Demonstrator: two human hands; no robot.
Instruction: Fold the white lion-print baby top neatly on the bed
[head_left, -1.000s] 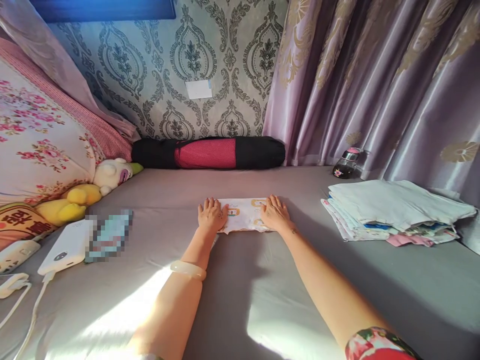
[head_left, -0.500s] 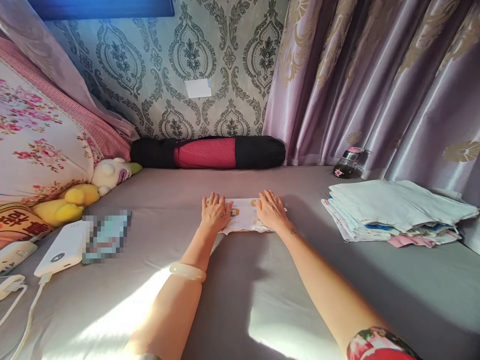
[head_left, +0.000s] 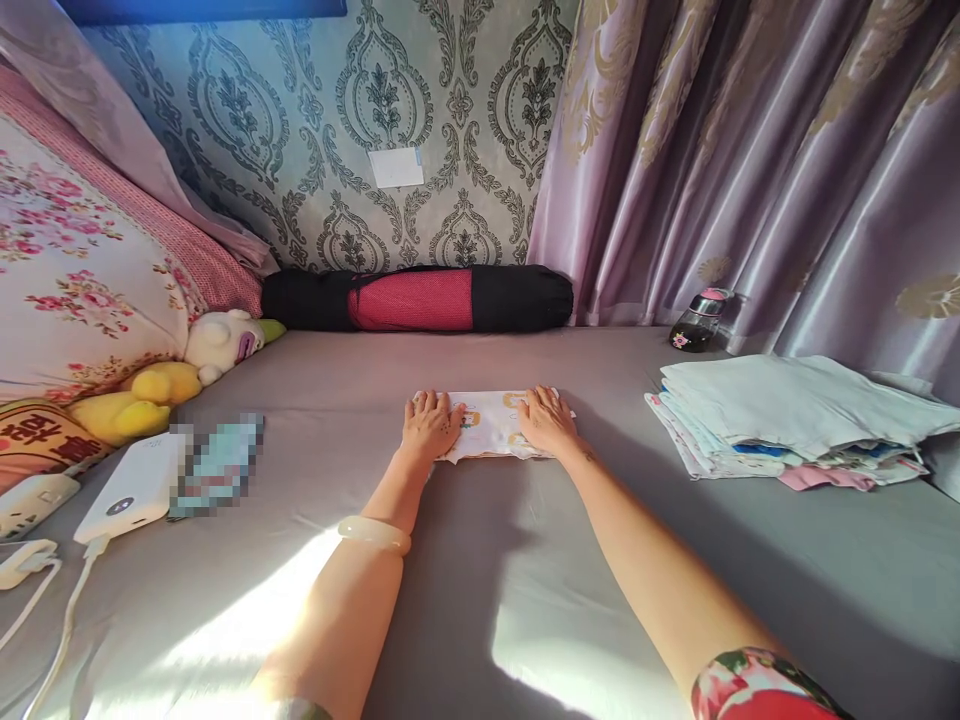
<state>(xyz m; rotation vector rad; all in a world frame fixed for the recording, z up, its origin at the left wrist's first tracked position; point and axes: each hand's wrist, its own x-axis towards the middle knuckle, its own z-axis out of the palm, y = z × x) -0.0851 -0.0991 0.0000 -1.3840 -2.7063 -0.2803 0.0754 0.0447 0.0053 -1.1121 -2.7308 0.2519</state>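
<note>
A small folded white cloth (head_left: 491, 424) with coloured prints lies on the grey bed sheet (head_left: 480, 560) in the middle of the view. My left hand (head_left: 430, 424) rests flat on the cloth's left end, fingers spread. On its right end lies my right hand (head_left: 546, 420), also flat with fingers stretched out. Both palms press down on the cloth. A pale bangle (head_left: 373, 533) sits on my left forearm.
A stack of folded clothes (head_left: 795, 418) lies at the right. A black and red roll bag (head_left: 417, 298) lies along the patterned wall. Plush toys (head_left: 180, 370), a white power bank (head_left: 129, 490) with cable and a floral pillow (head_left: 82, 270) fill the left. A small bottle (head_left: 699, 320) stands by the curtain.
Both hands have shifted slightly inward and forward on the cloth, staying flat on it. The view has tilted a little.
</note>
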